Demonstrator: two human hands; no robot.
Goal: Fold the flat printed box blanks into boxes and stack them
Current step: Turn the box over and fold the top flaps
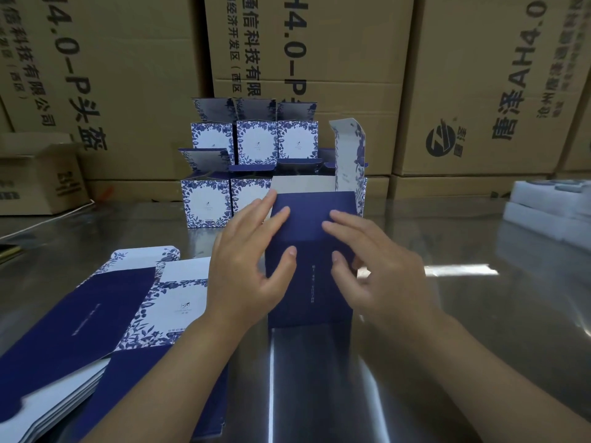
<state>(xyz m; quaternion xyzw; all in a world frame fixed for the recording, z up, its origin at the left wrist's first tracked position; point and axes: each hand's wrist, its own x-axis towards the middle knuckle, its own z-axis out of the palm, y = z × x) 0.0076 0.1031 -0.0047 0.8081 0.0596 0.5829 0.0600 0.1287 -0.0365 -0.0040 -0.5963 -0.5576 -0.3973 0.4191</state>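
Observation:
A dark blue box stands partly folded on the steel table in the middle, one flowered flap sticking up at its far right. My left hand holds its left side, fingertips on the folded top panel. My right hand holds its right side, fingers pressing that same panel. A pile of flat printed blanks lies at the near left. Folded blue-and-white boxes stand stacked in two tiers behind, lids open.
Large brown shipping cartons wall off the back. A smaller open carton sits at far left. White foam pieces lie at the right edge of the table.

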